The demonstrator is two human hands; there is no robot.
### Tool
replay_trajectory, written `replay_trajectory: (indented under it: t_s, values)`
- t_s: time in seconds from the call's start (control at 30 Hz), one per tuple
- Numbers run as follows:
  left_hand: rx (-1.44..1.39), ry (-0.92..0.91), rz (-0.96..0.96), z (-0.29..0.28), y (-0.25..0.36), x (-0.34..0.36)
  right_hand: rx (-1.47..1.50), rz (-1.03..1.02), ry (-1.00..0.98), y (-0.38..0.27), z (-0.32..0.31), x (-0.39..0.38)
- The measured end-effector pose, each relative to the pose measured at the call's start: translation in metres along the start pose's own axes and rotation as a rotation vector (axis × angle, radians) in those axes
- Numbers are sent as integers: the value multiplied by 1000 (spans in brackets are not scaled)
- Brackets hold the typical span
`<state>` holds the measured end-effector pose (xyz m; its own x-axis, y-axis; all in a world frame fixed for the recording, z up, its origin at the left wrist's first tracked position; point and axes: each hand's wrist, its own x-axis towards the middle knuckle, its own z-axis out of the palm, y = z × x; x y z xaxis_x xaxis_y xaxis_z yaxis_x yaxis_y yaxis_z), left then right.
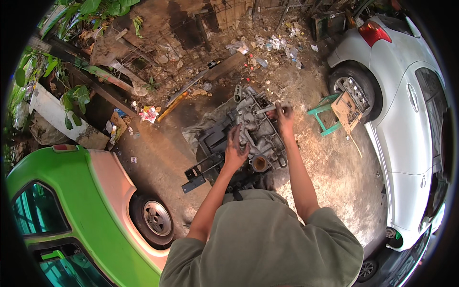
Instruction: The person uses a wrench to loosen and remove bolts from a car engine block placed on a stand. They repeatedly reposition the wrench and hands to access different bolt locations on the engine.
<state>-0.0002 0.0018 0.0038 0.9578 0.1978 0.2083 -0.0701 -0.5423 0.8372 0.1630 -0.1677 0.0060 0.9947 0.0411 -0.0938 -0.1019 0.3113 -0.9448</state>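
Engine [266, 128] lies under the loosely spread left hand [236, 149], I suppose for support, while right hand [284, 115] pinches grey metal bar [262, 111].

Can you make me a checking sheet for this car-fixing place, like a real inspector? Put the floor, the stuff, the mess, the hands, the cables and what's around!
Surface: bare floor, dusty and stained.
Job's things: a big metal engine; a metal tool, probably a wrench.
Clutter: scraps of rubbish on the ground; a green stool bearing a board with small dark parts.
Hands: left hand over the engine, fingers spread; right hand holding the metal tool.
Cables: nothing seen.
Surroundings: green car at left, silver car at right, leafy plants upper left.
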Motion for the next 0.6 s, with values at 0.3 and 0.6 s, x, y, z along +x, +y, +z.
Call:
replay_trajectory:
  t_s: [0.3,0.6]
  values:
    - [-28,25,14,4,-3,-1,207,114,59,6,-15,-91]
    - [-22,0,-11,2,-2,-1,122,138,-12,9,-23,-95]
